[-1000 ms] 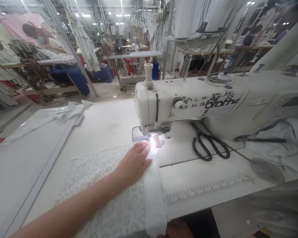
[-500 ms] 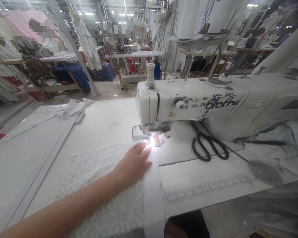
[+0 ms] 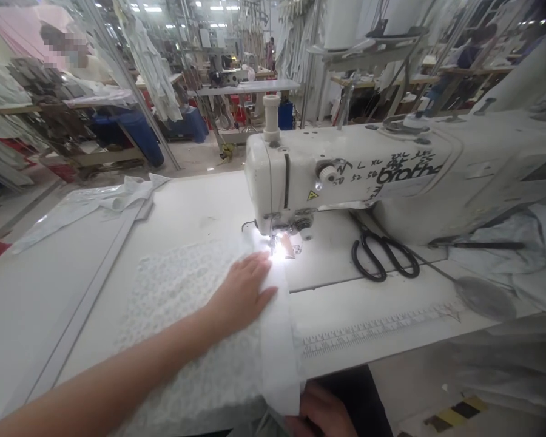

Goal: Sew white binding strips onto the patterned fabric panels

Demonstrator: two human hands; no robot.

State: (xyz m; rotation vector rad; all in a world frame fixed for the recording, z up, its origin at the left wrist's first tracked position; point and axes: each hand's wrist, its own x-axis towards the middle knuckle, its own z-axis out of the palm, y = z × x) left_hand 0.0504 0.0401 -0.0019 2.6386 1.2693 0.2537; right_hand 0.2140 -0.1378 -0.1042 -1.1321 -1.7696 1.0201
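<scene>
Head view, taking the presser foot [image 3: 273, 244] of the sewing machine [image 3: 295, 176] as the dial's centre: the person's left hand [image 3: 243, 288] lies flat between 7 and 8 o'clock, fingers close together and gripping nothing, fingertips just beside the glare at the foot. It rests on the printed cloth [image 3: 164, 279], which spreads around 7 and 8 o'clock, while the thumb reaches the white strip [image 3: 277, 352] running to 6 o'clock; this placing probably keeps strip and cloth flat and lined up. The right hand [image 3: 324, 414] is at 5 o'clock by the strip's near end, perhaps to steer it; whether its fingers are clamped there cannot be told. Scissors [image 3: 382, 239] lie at 3 o'clock, likely within reach yet off the cloth, and a ruler scale [image 3: 373, 334] runs along the table [image 3: 200, 209] at 4 o'clock, presumably for quick measuring. Among containers, a blue bin [image 3: 141, 138] stands in the background at 10 o'clock; its contents are too indistinct to tell.
</scene>
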